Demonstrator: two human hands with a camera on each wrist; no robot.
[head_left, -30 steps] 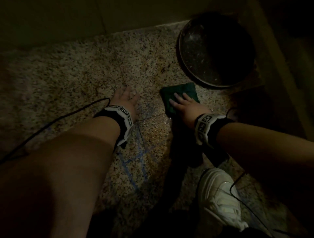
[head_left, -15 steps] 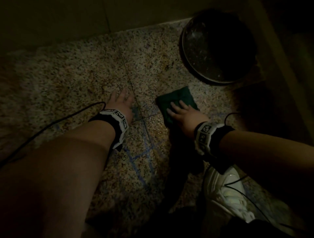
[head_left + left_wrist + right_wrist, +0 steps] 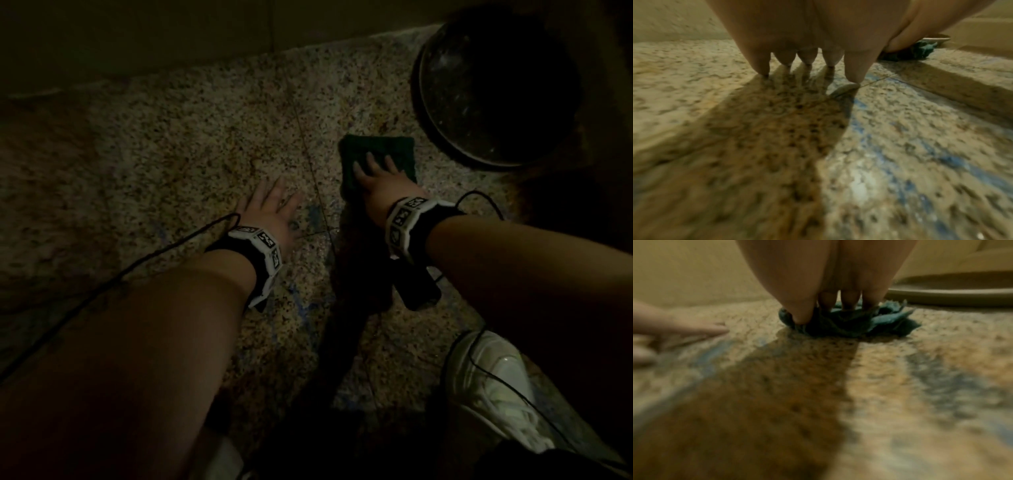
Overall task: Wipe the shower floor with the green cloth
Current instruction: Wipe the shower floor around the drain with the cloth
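Pressing flat-fingered, the right hand (image 3: 383,186) is spread wide on the green cloth (image 3: 376,150). Shower floor (image 3: 171,144) at nine o'clock looks unwiped; left hand (image 3: 270,212) is splayed there.

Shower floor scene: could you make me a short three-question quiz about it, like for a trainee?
1. True or false: the right hand presses the green cloth onto the floor.
2. What does the left hand rest on: A) the cloth, B) the speckled stone floor, C) the basin?
3. Fill in: the dark round basin sits just beyond the ____.

Key: 1 true. 2 B, fingers spread flat. 3 cloth.
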